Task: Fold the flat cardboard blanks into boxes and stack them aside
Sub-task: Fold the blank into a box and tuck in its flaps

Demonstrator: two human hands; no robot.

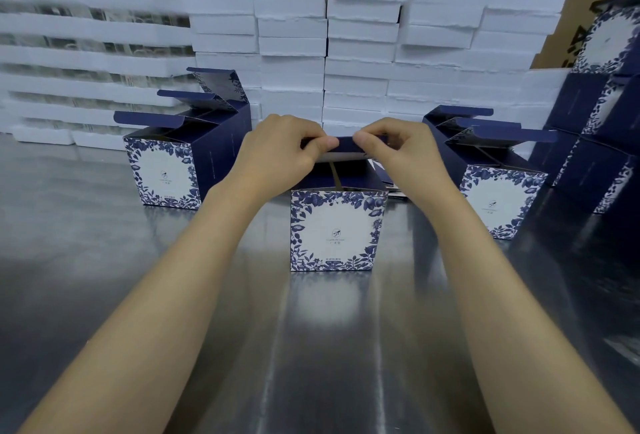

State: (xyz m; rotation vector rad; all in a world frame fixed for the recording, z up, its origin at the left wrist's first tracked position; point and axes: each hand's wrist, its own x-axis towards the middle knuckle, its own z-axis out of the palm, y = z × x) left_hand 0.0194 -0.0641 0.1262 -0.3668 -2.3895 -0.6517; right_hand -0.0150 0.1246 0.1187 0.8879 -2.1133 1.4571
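The blue-and-white flower box (337,229) stands open; left hand (277,151) and right hand (401,151) pinch its top flap (344,143), hiding the flap's ends

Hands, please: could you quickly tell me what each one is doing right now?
Left hand: closed, pinching the top flap of the middle box.
Right hand: closed, pinching the same flap.
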